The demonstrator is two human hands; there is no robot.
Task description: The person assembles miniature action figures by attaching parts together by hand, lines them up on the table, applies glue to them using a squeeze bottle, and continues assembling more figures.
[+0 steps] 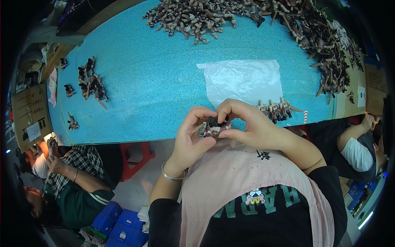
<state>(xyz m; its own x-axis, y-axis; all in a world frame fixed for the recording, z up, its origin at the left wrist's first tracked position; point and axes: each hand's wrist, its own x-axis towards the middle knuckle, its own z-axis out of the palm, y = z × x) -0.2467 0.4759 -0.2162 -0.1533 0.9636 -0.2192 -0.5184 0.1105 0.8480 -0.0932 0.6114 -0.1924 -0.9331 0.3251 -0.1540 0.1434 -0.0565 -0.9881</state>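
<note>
At the table's near edge, a small toy figure point(214, 130) with a dark top and pale, brownish limbs is held between both my hands. My left hand point(188, 138) grips its left side with bent fingers and thumb. From the other side, my right hand point(252, 126) pinches it with thumb and forefinger. The fingers cover part of the figure, so its exact shape is hard to make out. Just beyond my right hand, several similar figures without visible heads point(275, 110) lie side by side at the lower edge of a thin white plastic sheet point(242, 80).
A heap of pale figure parts point(191, 18) lies at the blue table's point(148, 82) far side, and a darker pile point(335, 72) at the right. Grouped figures point(91, 82) lie at the left. Other people sit at both sides; a red stool point(138, 160) stands below the table edge.
</note>
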